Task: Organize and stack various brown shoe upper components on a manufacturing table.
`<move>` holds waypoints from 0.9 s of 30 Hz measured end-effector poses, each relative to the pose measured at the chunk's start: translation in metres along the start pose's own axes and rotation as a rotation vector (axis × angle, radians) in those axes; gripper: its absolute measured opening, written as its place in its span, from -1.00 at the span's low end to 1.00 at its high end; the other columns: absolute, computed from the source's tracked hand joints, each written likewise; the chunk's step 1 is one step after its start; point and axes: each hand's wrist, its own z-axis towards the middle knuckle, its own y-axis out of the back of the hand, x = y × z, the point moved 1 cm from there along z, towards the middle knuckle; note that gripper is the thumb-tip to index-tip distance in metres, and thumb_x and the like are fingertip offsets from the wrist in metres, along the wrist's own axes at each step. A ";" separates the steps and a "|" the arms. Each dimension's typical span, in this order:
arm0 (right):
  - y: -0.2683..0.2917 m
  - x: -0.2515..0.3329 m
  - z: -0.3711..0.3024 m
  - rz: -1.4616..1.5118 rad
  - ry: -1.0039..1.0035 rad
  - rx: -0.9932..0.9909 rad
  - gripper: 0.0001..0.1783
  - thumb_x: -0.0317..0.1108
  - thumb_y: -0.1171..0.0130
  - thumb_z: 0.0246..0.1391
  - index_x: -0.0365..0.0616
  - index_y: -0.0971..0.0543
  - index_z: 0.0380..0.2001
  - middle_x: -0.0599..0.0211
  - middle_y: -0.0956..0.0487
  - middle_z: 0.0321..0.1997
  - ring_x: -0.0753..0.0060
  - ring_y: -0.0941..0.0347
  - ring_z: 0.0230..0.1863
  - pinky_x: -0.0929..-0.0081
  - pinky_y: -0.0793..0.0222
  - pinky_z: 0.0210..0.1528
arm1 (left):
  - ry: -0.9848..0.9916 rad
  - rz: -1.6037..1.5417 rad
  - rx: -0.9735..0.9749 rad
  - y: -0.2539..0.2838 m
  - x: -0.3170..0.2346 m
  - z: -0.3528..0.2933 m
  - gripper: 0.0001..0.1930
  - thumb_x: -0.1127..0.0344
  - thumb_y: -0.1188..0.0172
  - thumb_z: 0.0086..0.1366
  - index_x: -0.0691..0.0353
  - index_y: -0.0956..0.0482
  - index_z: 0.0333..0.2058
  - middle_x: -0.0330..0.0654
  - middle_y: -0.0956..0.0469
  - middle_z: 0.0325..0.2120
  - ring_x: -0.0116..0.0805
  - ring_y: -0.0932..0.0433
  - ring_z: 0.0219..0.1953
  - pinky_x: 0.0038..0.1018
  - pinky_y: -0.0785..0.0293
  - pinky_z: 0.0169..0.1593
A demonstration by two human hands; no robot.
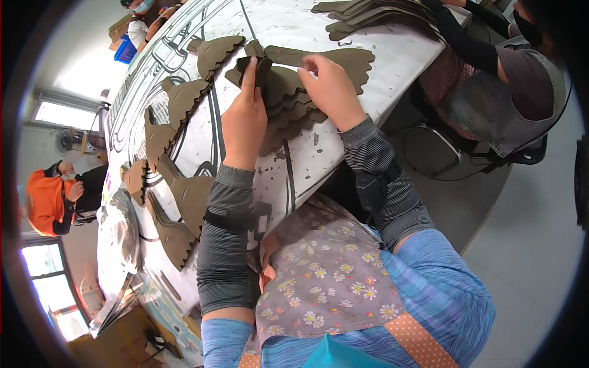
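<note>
beyond the table's left end, a person in an orange top [48,199] stands with both hands raised in front of the body. a clear plastic bag [124,230] lies along that left end. from there, a row of olive-brown scalloped pieces [191,101], several of them stacked, runs toward the far edge of the white table [319,161], whose top carries black line drawings. past the far edge are a blue basket [125,50] and a masked person [140,24].

the left hand [244,116] reaches in over the near edge with its forefinger straight, laid against a folded dark piece [264,70]; whether its other fingers pinch that piece i cannot tell. the folded piece sits at the upper end of a scalloped pile [288,116], which spreads between the hands, inward from the near edge.

the right hand [328,86] is over the pile's right side, fingers loosely curled; i cannot tell whether it grips anything. just beyond it lies a wide scalloped piece [353,61]. farther right, near the table's right corner, is a fanned stack [374,17], beside a seated person [491,80] in dark sleeves.
</note>
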 end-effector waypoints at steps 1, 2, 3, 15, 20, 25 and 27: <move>0.000 0.000 -0.002 -0.002 -0.002 0.001 -0.65 -0.17 -0.13 0.11 -0.24 -0.58 -0.19 0.13 -0.62 -0.24 -0.02 -0.52 -0.12 0.16 -0.44 -0.10 | 0.001 -0.001 0.002 -0.001 0.004 -0.001 -0.45 0.39 -0.03 0.35 -0.17 -0.24 0.29 -0.01 -0.50 -0.60 -0.06 -0.51 -0.57 -0.29 -0.41 -0.44; -0.001 0.001 -0.006 -0.177 -0.007 0.100 -0.67 -0.16 -0.16 0.09 -0.23 -0.61 -0.25 0.16 -0.61 -0.24 0.01 -0.51 -0.12 0.14 -0.42 -0.07 | -0.062 0.055 -0.026 -0.004 0.011 -0.001 -0.41 0.40 -0.02 0.35 -0.20 -0.18 0.32 0.00 -0.50 -0.58 -0.07 -0.50 -0.57 -0.27 -0.40 -0.45; 0.000 0.004 -0.009 -0.355 -0.017 0.191 -0.69 -0.16 -0.18 0.07 -0.21 -0.64 -0.31 0.18 -0.61 -0.25 0.04 -0.50 -0.11 0.12 -0.40 -0.05 | -0.134 0.108 -0.053 -0.005 0.010 0.000 -0.37 0.41 -0.01 0.34 -0.22 -0.11 0.34 0.00 -0.50 -0.57 -0.07 -0.50 -0.57 -0.25 -0.39 -0.45; -0.012 0.015 0.010 0.515 -0.200 0.219 -0.75 -0.26 -0.17 0.14 -0.29 -0.56 -0.39 0.21 -0.61 -0.40 0.39 -0.55 -0.37 0.46 -0.45 -0.21 | -0.144 0.047 -0.121 -0.007 0.007 0.000 -0.72 0.18 -0.20 0.24 -0.01 -0.64 -0.08 -0.13 -0.52 -0.52 -0.09 -0.55 -0.51 -0.31 -0.48 -0.42; -0.008 0.005 0.003 0.246 -0.166 0.090 -0.73 -0.21 -0.11 0.15 -0.23 -0.58 -0.34 0.13 -0.63 -0.42 -0.01 -0.55 -0.34 0.29 -0.47 -0.21 | -0.119 0.016 -0.138 -0.010 0.022 0.001 -0.69 0.28 -0.14 0.28 -0.03 -0.59 0.00 -0.06 -0.54 -0.53 -0.07 -0.55 -0.51 -0.28 -0.47 -0.41; -0.004 -0.008 -0.001 -0.130 0.049 0.063 -0.74 -0.21 -0.17 0.06 -0.21 -0.59 -0.37 0.14 -0.62 -0.41 -0.03 -0.52 -0.28 0.16 -0.43 -0.15 | 0.014 0.033 0.016 0.002 -0.004 0.003 -0.54 0.39 -0.06 0.29 -0.13 -0.42 0.17 0.01 -0.56 -0.50 -0.03 -0.56 -0.49 -0.25 -0.46 -0.41; -0.005 0.001 0.002 -0.134 0.112 0.005 -0.75 -0.22 -0.19 0.04 -0.21 -0.59 -0.41 0.14 -0.61 -0.42 -0.02 -0.52 -0.26 0.14 -0.42 -0.13 | -0.184 0.319 0.094 0.005 -0.002 0.003 -0.42 0.44 -0.02 0.27 -0.18 -0.27 0.26 -0.11 -0.53 -0.51 -0.08 -0.54 -0.53 -0.26 -0.47 -0.45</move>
